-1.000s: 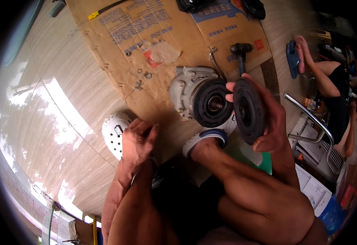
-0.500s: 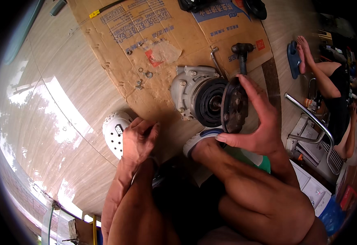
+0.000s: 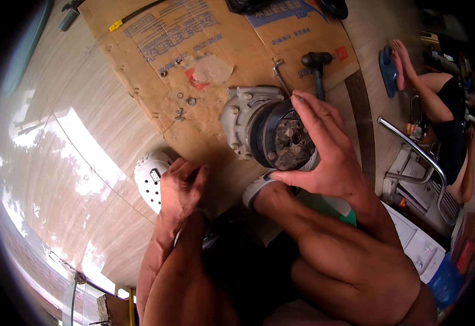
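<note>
Fingers (image 3: 311, 122) of the right hand (image 3: 335, 168) are spread around a dark disc (image 3: 287, 145), grasping it by its rim: the fingertips reach over its upper right side, and the thumb lies along its lower edge. The disc, with bolt heads and a round central hole on its outer face, stands tilted at the front of a black pulley (image 3: 257, 137), covering much of it; whether the two are touching all the way around cannot be told. The pulley projects from a grey metal housing (image 3: 234, 120), which lies at the near edge of a flattened cardboard sheet (image 3: 134, 70). The left hand (image 3: 182, 187) is well apart from these parts, near a white clog (image 3: 149, 182), its fingers loosely curled inward; whether anything is inside them cannot be told. Just beyond the housing lie a bent metal bar (image 3: 281, 73) and a black-headed hammer (image 3: 318, 68), near each other. To the left on the cardboard are a metal ring (image 3: 192, 101) and a small metal fitting (image 3: 179, 115), and farther up a yellow-ended cable (image 3: 116, 25). At the right, another person's bare foot (image 3: 402, 54) is next to a blue slipper (image 3: 388, 79), beyond a curved chrome tube (image 3: 411, 145).
</note>
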